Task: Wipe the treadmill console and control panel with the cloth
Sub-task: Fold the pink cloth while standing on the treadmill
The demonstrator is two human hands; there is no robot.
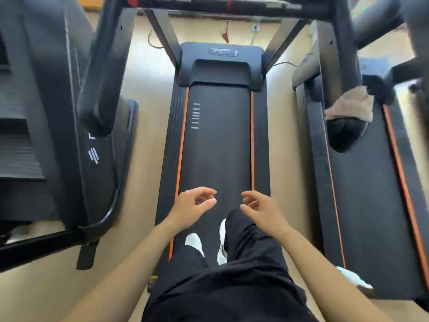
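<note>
The treadmill belt [218, 140] was black, edged on each side by a thin orange stripe [182, 145], with a ladder of short pale grey bars [195, 116] near its left edge. The cloth [350, 105] was dull brown. The floor [148, 73] was light tan. The trousers [243, 275] were black, the shoes [195, 242] white. The neighbouring treadmill [362, 205] was likewise black with orange stripes.

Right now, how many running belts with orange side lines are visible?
2. The middle belt lies under the person's feet; the right belt is partly hidden by a handrail and cloth. The left machine shows no orange line; others may lie outside the frame.
</note>
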